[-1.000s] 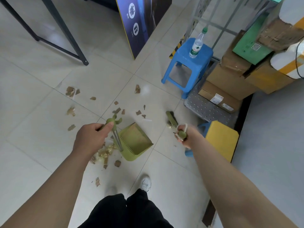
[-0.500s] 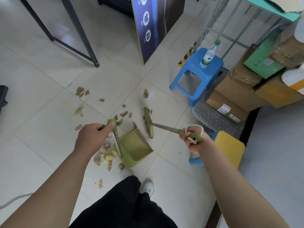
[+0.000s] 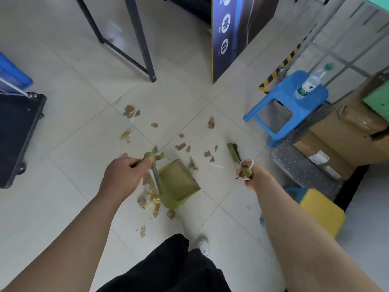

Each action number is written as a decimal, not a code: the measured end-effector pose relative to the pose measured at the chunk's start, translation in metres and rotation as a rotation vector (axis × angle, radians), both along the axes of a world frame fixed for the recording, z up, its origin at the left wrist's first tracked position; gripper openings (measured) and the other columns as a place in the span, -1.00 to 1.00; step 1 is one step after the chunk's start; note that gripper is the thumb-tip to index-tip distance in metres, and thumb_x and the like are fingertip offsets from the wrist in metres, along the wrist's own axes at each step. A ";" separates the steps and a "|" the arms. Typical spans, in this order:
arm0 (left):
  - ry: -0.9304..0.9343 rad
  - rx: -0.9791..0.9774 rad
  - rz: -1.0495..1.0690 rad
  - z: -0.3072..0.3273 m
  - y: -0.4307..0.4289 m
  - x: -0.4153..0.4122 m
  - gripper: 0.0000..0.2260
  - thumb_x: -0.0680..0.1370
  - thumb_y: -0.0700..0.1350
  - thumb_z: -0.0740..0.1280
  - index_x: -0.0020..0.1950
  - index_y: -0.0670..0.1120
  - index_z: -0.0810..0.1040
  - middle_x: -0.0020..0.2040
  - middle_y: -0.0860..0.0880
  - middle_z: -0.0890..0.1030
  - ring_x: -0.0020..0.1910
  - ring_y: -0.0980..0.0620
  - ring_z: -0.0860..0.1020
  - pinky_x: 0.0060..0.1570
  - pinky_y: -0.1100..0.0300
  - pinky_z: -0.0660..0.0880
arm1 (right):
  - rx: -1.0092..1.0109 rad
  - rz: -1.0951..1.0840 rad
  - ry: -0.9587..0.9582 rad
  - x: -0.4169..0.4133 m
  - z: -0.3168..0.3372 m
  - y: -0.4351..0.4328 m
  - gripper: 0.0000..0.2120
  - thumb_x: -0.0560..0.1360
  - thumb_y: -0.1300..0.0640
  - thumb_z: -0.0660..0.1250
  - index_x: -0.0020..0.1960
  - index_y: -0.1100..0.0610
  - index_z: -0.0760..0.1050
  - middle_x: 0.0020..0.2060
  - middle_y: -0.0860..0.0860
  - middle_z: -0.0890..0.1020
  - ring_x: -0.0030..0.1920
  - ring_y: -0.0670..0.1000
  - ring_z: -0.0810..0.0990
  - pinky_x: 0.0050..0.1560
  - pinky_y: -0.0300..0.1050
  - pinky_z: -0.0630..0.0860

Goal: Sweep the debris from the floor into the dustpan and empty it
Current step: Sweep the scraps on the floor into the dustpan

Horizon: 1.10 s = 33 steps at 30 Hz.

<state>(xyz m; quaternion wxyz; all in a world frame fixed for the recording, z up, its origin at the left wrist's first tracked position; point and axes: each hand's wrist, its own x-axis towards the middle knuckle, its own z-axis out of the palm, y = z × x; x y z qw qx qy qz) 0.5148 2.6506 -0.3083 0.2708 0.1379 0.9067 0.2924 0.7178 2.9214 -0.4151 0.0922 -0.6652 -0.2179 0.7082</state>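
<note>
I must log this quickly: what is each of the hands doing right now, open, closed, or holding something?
Left hand: closed, holding the dustpan handle.
Right hand: closed, holding the broom handle.

One green dustpan (image 3: 179, 182), one broom (image 3: 233, 153). Brown scraps (image 3: 180, 146) on the floor (image 3: 73, 165): more than a dozen, too bunched beside the dustpan for an exact tally. One blue stool (image 3: 294, 98), carrying one bottle (image 3: 309, 85). One yellow-topped stool (image 3: 320, 209). At least three cardboard boxes (image 3: 347, 140). One sign panel (image 3: 235, 34), one black case (image 3: 16, 131).
</note>
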 end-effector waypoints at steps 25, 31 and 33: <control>-0.027 0.048 0.245 0.026 0.043 -0.041 -0.52 0.51 0.26 0.34 -0.14 -0.18 0.67 -0.20 0.00 0.69 -0.14 -0.19 0.64 -0.01 -0.10 0.55 | -0.073 0.233 0.152 -0.069 0.068 0.077 -0.80 0.51 0.37 0.12 -0.25 0.18 0.30 -0.28 0.12 0.38 -0.67 -0.03 0.44 -0.69 -0.39 0.29; -0.026 0.056 0.415 0.013 0.093 -0.027 -0.54 0.52 0.23 0.33 -0.16 -0.19 0.66 -0.19 -0.04 0.69 -0.15 -0.14 0.64 -0.12 0.03 0.52 | 0.022 0.442 0.051 -0.110 0.060 0.173 -0.74 0.48 0.34 0.08 -0.36 0.15 0.24 -0.47 0.09 0.36 -0.69 -0.07 0.39 -0.69 -0.41 0.12; -0.030 0.057 0.480 0.011 0.105 -0.021 -0.61 0.53 0.23 0.33 -0.17 -0.08 0.66 -0.19 0.02 0.68 -0.18 -0.05 0.64 -0.20 0.11 0.48 | 0.033 0.494 0.020 -0.125 0.050 0.199 -0.74 0.49 0.34 0.08 -0.37 0.17 0.24 -0.54 0.12 0.37 -0.71 -0.06 0.35 -0.72 -0.40 0.11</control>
